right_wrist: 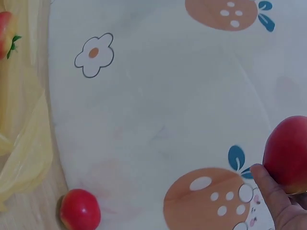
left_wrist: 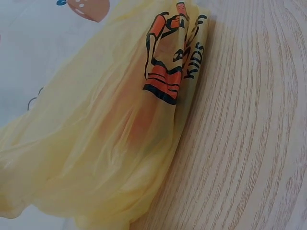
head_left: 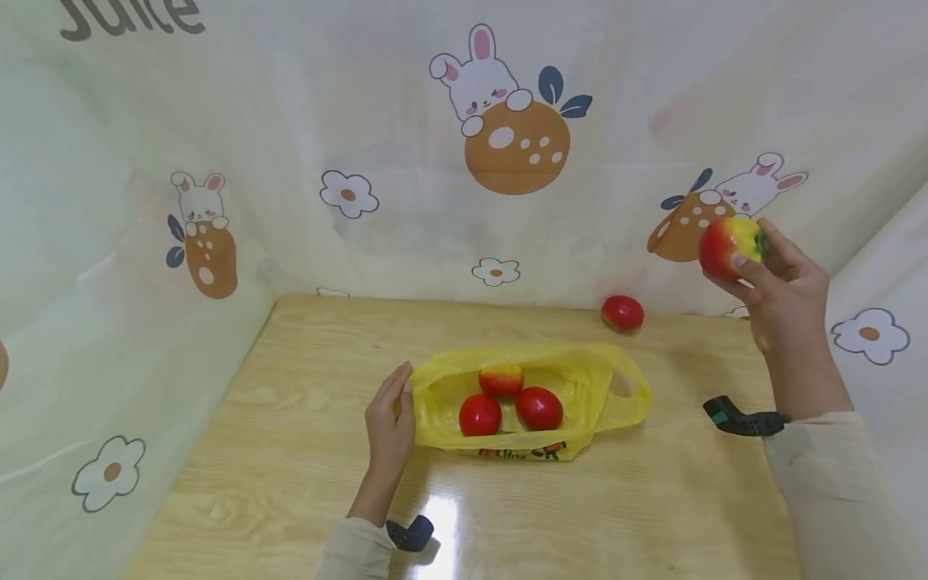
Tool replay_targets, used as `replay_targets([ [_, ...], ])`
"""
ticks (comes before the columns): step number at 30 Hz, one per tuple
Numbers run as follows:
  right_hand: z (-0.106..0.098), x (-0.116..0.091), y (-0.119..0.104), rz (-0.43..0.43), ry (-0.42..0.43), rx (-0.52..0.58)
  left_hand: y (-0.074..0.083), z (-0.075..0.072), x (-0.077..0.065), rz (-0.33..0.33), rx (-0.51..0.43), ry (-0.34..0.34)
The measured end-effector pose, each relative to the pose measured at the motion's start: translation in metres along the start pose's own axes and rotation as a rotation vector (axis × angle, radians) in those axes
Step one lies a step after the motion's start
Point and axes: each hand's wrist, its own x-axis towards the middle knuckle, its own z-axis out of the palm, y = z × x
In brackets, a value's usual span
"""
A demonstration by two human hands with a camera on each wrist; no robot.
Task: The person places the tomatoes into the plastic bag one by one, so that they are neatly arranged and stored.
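Observation:
My right hand (head_left: 793, 298) is raised at the right in the head view. Its thumb and fingers grip a red-and-yellow fruit (head_left: 718, 248) with a green leafy top; part of that fruit also shows at the right edge of the right wrist view. On the table, a yellow plastic bag (head_left: 565, 441) lies with its mouth open and a handle loop at its right. Three red and yellow fruits (head_left: 480, 416) are inside. My left hand (head_left: 390, 423) pinches the bag's left rim. The left wrist view shows the bag's printed side (left_wrist: 96, 158) but not the hand.
Another red fruit (head_left: 622, 313) lies at the table's back edge, right of the bag. The wooden table (head_left: 290, 387) ends behind at a cloth (head_left: 406, 242) printed with rabbits and flowers, which also hangs at both sides.

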Motion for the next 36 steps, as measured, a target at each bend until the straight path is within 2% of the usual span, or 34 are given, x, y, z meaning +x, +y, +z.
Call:
replay_targets([
  [7,0.016,-0.001,-0.005,-0.045,-0.046,0.006,-0.002,-0.001,0.001,-0.010,-0.003,0.007],
  [15,0.027,-0.005,-0.009,-0.046,-0.036,-0.025,0.000,-0.003,-0.001,-0.022,-0.019,-0.004],
  [22,0.036,-0.006,-0.011,-0.060,-0.043,-0.004,0.000,-0.005,-0.001,-0.028,-0.013,-0.006],
  [29,0.045,-0.009,-0.008,-0.091,-0.088,0.027,-0.002,-0.005,-0.002,-0.036,-0.027,-0.010],
  [36,0.054,-0.013,-0.007,-0.104,-0.119,-0.001,0.000,-0.005,-0.003,-0.025,-0.029,-0.013],
])
